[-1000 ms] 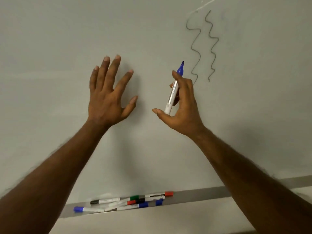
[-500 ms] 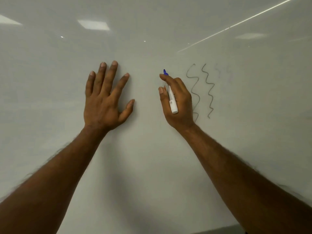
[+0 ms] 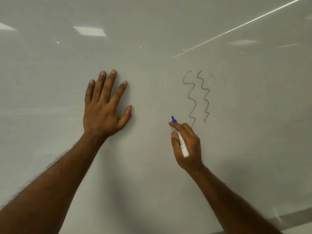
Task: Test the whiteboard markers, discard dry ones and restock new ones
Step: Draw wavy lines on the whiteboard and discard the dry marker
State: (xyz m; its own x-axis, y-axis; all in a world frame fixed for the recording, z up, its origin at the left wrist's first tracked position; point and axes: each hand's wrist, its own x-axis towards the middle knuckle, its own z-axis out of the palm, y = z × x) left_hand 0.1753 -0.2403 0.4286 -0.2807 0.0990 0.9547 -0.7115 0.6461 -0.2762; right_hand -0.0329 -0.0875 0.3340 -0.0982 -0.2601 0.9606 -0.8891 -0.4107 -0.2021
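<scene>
left hand flat, fingers spread, braced on whiteboard. right hand grips uncapped blue marker, tip at board beside two dark squiggles. no blue line visible. advise firm, steady stroke on bare patch.

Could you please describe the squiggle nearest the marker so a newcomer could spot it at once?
On the whiteboard, look right of the flat left hand. The squiggle is the left of two dark ones, ending just above the right hand holding the marker. It runs longer than its neighbour and starts with a rounded hook.
</scene>
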